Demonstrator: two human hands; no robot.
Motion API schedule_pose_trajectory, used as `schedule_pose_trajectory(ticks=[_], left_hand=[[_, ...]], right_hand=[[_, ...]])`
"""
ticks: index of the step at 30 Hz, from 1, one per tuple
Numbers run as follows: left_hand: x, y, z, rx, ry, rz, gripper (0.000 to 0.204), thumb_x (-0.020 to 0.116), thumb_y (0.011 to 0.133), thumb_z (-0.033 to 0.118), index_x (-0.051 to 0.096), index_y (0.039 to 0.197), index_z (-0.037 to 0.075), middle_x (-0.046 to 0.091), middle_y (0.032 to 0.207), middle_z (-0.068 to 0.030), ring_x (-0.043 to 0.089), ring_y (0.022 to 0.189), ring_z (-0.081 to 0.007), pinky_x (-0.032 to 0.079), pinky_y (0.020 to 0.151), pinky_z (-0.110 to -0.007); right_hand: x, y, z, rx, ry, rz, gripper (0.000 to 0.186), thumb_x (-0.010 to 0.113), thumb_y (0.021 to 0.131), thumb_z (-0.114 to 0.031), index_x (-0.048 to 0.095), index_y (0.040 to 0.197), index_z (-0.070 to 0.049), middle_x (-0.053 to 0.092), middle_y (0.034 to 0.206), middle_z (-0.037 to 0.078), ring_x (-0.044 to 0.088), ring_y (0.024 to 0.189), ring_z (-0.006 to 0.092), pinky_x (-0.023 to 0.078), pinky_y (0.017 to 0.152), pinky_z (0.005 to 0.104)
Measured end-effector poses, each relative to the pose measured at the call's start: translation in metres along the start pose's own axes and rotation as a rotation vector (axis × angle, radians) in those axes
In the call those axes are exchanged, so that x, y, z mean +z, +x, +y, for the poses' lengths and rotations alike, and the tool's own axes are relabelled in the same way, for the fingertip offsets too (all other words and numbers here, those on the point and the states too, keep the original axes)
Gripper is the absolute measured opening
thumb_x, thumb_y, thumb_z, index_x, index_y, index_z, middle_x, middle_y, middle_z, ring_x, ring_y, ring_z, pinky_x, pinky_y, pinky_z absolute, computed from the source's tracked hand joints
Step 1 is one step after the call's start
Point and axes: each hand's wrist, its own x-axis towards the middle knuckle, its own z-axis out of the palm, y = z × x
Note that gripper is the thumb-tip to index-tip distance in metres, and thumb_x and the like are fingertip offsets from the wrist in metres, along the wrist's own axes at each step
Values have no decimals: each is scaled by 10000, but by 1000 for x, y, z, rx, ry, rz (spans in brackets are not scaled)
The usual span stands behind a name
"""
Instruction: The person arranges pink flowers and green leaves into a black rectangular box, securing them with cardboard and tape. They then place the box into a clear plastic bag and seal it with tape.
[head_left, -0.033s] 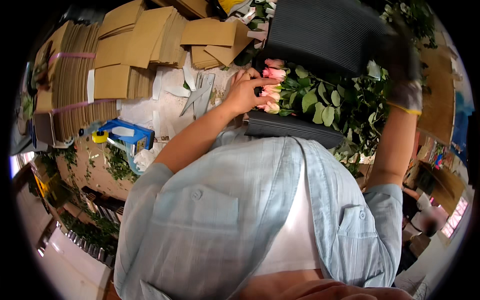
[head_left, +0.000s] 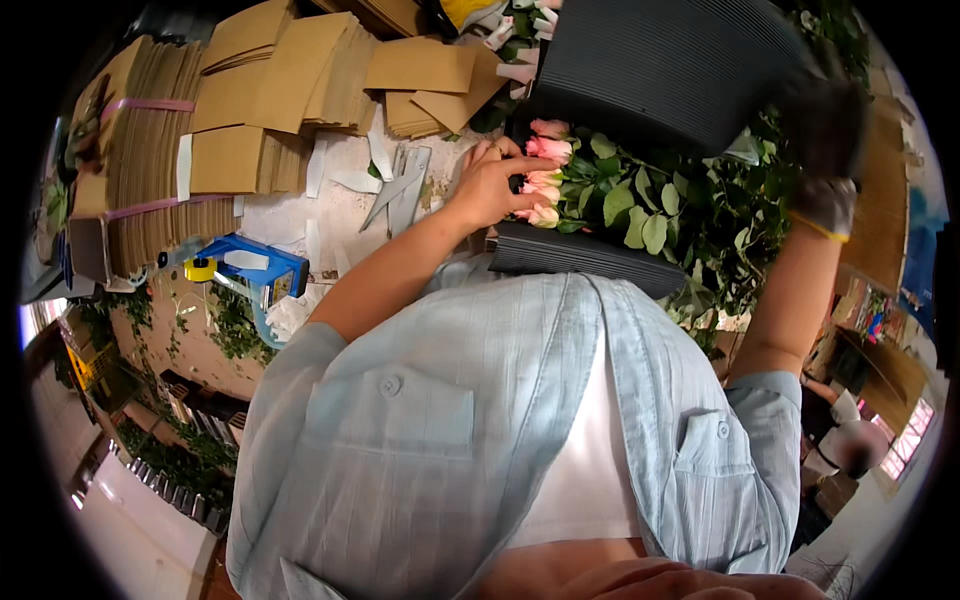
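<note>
Several pink roses (head_left: 548, 148) lie side by side on black ribbed sheeting, heads to the left and leafy stems (head_left: 645, 205) to the right. My bare left hand (head_left: 492, 183) rests against the rose heads, thumb and forefinger spread around some of them. A raised ribbed flap (head_left: 660, 70) stands on the far side of the roses, and the near edge (head_left: 590, 258) of the sheeting curls in front of my body. At the stem side, close to the flap's right end, my right hand (head_left: 828, 125) wears a dark glove with a grey cuff; motion smears its fingers.
Stacks of brown cardboard sheets (head_left: 150, 150) fill the far left, some tied with pink bands. Scissors (head_left: 393, 195) lie left of my left hand. Nearer stands a blue tape dispenser (head_left: 270, 262) beside a yellow tape measure (head_left: 200, 269). Another person (head_left: 840, 445) is at the right.
My gloved right hand has shifted a little to the right, and the right end of the black flap sits slightly differently. My left hand and the rose heads stay in place.
</note>
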Motion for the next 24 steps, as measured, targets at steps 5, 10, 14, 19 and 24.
schedule_pose_trajectory(ticks=[5, 10, 14, 19, 24], left_hand=[[1, -5, -9, -46, -31, -19, 514, 810, 635, 323, 720, 1141, 308, 545, 1093, -54, 450, 1130, -289, 303, 1023, -433], [18, -9, -31, 14, -33, 16, 327, 725, 715, 253, 712, 1025, 149, 528, 1174, -107, 434, 1150, -324, 322, 1004, -448], [3, -10, -16, -21, -36, -136, 252, 624, 814, 147, 687, 1050, 82, 511, 1295, -199, 461, 1157, -375, 393, 984, -441], [-66, -42, -14, -14, -176, -262, 367, 647, 871, 138, 654, 1239, 131, 654, 1152, -145, 635, 989, -298, 498, 882, -366], [-67, -51, 26, -259, -261, -370, 334, 673, 879, 140, 676, 1213, 135, 711, 752, -90, 671, 683, -264, 530, 686, -325]], right_hand=[[-2, -15, -55, -213, -85, -352, 299, 519, 928, -288, 649, 1082, -67, 697, 898, 121, 694, 853, 309, 557, 739, 407], [30, -3, -129, -702, 412, 312, 305, 719, 770, -188, 643, 1045, -80, 672, 867, 113, 665, 782, 354, 553, 708, 444], [77, 13, -154, -685, 113, -170, 600, 683, 794, -245, 479, 1338, -95, 446, 1381, 198, 422, 1288, 376, 375, 1077, 429], [123, 13, -131, -639, 164, -82, 604, 631, 849, -302, 437, 1393, -125, 373, 1463, 179, 331, 1365, 360, 317, 1125, 419], [147, 22, -123, -665, 215, -4, 610, 579, 904, -359, 395, 1449, -154, 299, 1544, 159, 240, 1442, 344, 258, 1173, 408]])
